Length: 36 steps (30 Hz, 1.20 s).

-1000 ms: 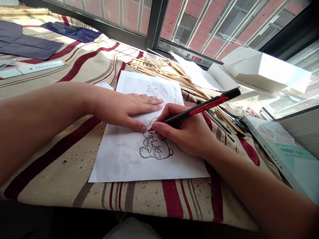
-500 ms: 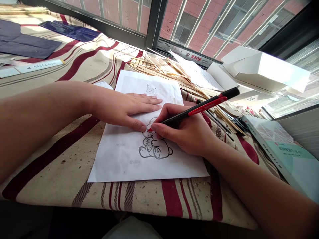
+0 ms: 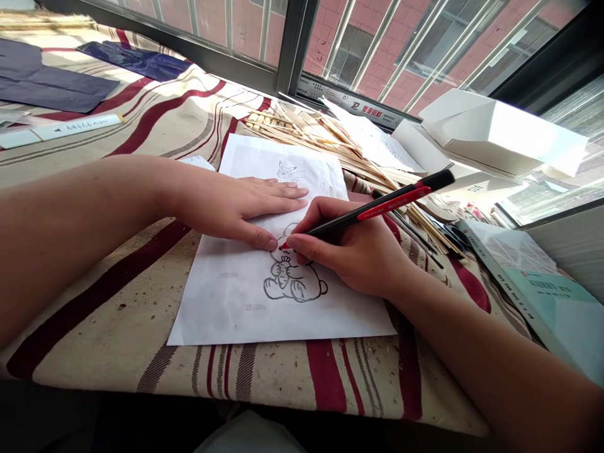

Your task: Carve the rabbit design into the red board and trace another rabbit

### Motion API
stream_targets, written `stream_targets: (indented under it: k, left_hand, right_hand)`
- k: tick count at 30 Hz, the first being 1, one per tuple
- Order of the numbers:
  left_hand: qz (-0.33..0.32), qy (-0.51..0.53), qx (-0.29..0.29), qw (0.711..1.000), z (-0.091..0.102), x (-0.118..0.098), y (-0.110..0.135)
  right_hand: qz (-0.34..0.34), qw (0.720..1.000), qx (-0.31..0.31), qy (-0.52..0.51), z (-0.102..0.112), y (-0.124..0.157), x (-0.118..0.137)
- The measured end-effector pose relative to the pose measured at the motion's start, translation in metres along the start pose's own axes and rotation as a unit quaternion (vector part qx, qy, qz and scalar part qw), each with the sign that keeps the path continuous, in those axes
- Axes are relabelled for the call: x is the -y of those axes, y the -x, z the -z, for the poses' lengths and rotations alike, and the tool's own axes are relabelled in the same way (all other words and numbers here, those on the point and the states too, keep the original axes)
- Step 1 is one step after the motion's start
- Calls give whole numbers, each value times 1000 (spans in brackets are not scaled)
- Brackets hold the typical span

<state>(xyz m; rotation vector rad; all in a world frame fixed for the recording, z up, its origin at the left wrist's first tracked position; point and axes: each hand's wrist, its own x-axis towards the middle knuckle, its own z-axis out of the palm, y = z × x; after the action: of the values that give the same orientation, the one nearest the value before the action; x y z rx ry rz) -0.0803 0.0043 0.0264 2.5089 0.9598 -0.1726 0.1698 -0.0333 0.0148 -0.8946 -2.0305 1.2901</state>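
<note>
A white sheet of paper (image 3: 217, 308) lies on the striped cloth, turned slightly. On it is a line drawing of a seated bear-like figure (image 3: 302, 290), its head partly hidden by my fingers. Farther up the sheet is a smaller drawing of a pointy-eared figure (image 3: 285, 171). My left hand (image 3: 236, 201) rests flat on the paper with fingers stretched out, the thumb beside the bear's head. In a writing grip, my right hand (image 3: 352, 248) holds a black and red pen (image 3: 391, 200). The pen's red tip is at the bear's face.
Thin wooden strips (image 3: 321, 135) are heaped behind the paper by the window. An open white box (image 3: 495, 132) stands at the back right, and a book (image 3: 533, 277) lies right of my forearm. Dark blue sheets (image 3: 51, 75) and a white marker (image 3: 66, 130) lie on the left.
Almost nothing differs. The pen tip has shifted very slightly at the bear's face, and my left hand stays in place on the paper.
</note>
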Motion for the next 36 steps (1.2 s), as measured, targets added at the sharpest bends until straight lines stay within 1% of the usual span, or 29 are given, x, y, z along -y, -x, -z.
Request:
stream_targets:
  k: [5,8,11,15,19,23,26,31,36]
  left_hand:
    - [2,-8,4,1000,0,-1,-1]
    - [7,-11,10,1000,1,-2,-1]
    - [10,-7,6,1000,1,-2,-1]
    - [6,-1,0,1000,0,-1,-1]
    - [0,-4,2,1000,1,-1,-1]
    - [9,3,0,1000,1,-2,-1]
    - [10,-3,2,1000,1,0,0]
    - [3,-10,-6,1000,0,1,1]
    - [13,-6,-2,1000,1,0,0]
  right_hand:
    - [-2,1000,-11,2,0,1,1]
    - [8,1000,-4,11,1,0,1]
    - [4,1000,-3,22,1,0,2]
    - [-3,1000,-15,17,0,1,2]
    - [-3,1000,-6,0,1,0,1]
    - [-11,999,-41,-29,3,-1,0]
    - [-3,998,-56,-2,3,0,0]
    - [43,995,-70,57,4,1,1]
    - [26,997,-50,44,4,2,0]
